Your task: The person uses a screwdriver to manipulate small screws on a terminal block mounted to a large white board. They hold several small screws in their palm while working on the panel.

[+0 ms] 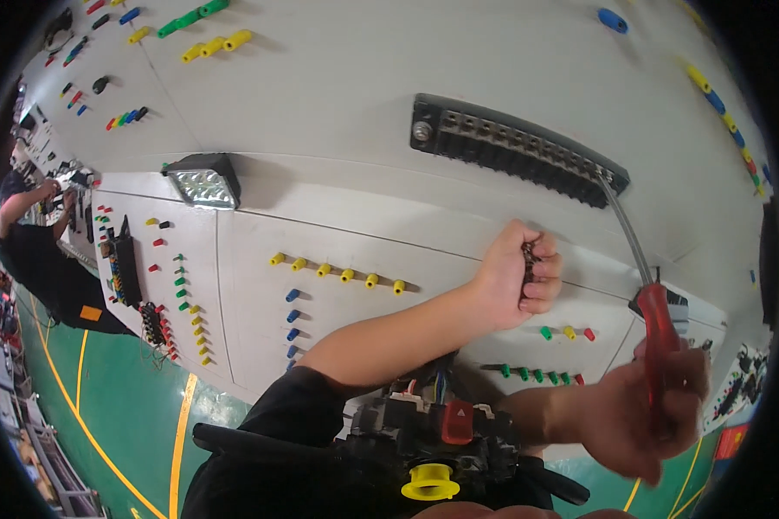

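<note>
My right hand (645,411) is wrapped round the red handle of a screwdriver (660,324). Its metal shaft slants up and left, the tip at a screw terminal near the right end of a long black terminal block (511,149). This block is fixed to the pale panel, with a large round screw at its left end. Just below it my left hand (518,281) is closed in a fist round small brownish pieces (530,259), probably screws, mostly hidden by the fingers.
Near me stands a black switch assembly (363,432) with a red button and yellow ring. A lamp (203,183) sits left of the terminal block. Yellow connectors (346,276), blue connectors (293,315) and green connectors (538,376) stick out. At far left another person (48,268) works.
</note>
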Available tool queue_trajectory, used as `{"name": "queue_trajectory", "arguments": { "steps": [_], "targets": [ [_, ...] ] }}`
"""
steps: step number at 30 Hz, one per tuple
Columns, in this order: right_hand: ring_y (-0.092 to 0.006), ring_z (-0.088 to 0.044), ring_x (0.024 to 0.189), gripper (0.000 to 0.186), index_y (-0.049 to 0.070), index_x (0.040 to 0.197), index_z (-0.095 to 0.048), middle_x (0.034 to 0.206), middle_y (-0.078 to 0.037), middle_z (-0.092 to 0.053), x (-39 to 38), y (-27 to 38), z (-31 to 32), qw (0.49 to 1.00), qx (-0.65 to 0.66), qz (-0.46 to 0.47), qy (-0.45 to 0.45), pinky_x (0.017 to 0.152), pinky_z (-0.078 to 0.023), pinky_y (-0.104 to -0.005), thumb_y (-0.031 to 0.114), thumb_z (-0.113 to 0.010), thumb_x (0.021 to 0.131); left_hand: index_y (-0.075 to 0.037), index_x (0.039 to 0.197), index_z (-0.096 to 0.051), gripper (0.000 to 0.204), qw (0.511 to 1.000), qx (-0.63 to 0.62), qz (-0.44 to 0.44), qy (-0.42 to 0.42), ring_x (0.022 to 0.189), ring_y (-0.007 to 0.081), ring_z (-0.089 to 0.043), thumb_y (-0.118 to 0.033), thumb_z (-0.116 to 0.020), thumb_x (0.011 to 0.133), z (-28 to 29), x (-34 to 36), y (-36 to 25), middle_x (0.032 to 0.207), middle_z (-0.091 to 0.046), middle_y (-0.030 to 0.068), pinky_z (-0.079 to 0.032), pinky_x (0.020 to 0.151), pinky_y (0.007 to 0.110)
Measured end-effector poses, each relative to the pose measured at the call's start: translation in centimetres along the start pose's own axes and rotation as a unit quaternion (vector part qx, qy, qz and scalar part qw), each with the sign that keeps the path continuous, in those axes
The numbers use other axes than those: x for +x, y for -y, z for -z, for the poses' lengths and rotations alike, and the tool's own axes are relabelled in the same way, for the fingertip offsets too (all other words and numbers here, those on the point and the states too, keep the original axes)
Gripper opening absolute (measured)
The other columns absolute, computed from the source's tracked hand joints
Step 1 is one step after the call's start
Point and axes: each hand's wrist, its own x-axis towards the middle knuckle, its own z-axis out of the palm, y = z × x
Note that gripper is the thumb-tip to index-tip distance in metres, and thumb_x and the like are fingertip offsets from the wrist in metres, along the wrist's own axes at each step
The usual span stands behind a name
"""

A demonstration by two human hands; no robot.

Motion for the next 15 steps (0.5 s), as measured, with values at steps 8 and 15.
{"name": "queue_trajectory", "arguments": {
  "steps": [8,15],
  "targets": [
    [-0.0264,-0.048,0.071,0.040,-0.003,0.085,-0.051,0.090,-0.020,-0.050,-1.0,0.6,0.2,0.965,-0.257,-0.029,-0.027,0.052,-0.050,-0.0318,0.027,-0.028,0.097,-0.018,0.065,-0.033,0.022,0.999,0.021,-0.013,-0.033,0.043,0.0088,-0.026,-0.032,-0.037,0.081,0.0,-0.6,-0.3,0.059,-0.032,-0.0046,-0.015,0.037,0.024],
    [-0.0245,-0.041,0.073,0.048,0.003,0.132,-0.032,0.089,-0.012,-0.046,0.3,2.1,-2.5,0.988,-0.133,-0.051,0.051,0.067,-0.040,-0.0425,0.022,-0.041,0.089,-0.018,0.065,-0.034,0.023,1.000,0.016,-0.003,0.001,0.043,0.0084,-0.026,-0.032,-0.038,0.082,-0.4,0.2,0.2,0.059,-0.032,-0.0048,-0.016,0.036,0.023]
  ]
}}
